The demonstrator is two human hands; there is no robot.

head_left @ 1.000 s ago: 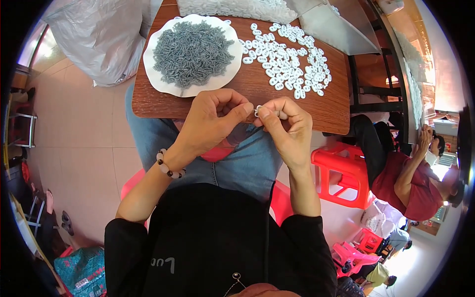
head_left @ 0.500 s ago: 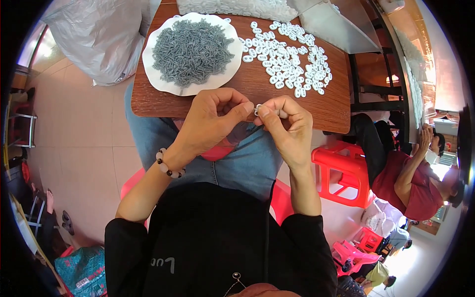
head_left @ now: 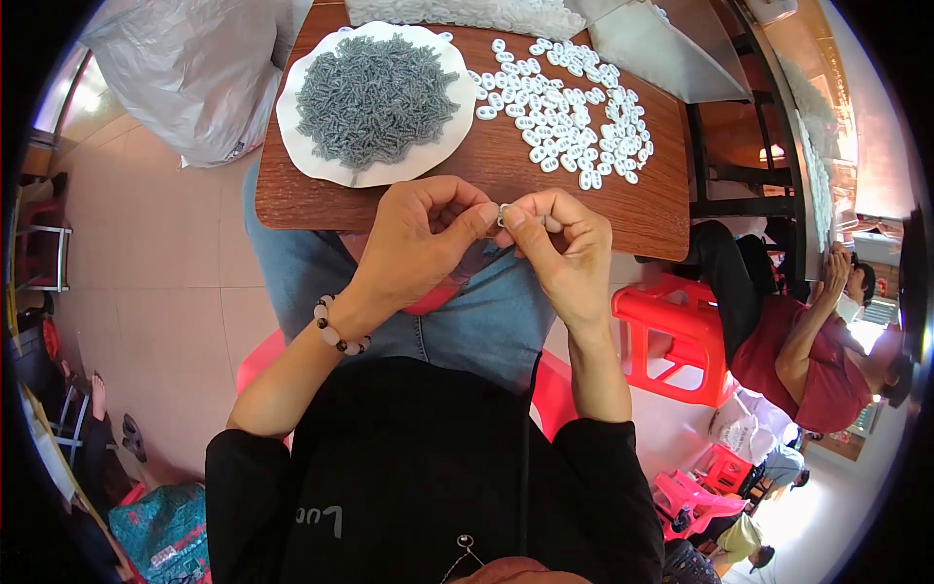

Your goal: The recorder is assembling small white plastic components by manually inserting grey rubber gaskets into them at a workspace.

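Over the near edge of the table, my two hands meet fingertip to fingertip. My right hand is closed in a pinch on a small white oval piece, mostly covered by the fingers. Thumb and forefinger of my left hand are pressed together at the other side of that piece; whatever they grip is too small to make out. Just beyond my left hand, a white wavy-edged plate carries a heap of small grey springs. Several loose white oval pieces with two holes lie spread beyond my right hand.
The brown wooden table reaches over my lap. At its back lie a pile of white pieces and a pale tray-like panel. A red stool stands to the right, near a seated person in dark red. A grey plastic bag is at far left.
The white oval piece has sunk further between my fingertips, and less of it shows. My right hand has shifted slightly left, closer against the left one.
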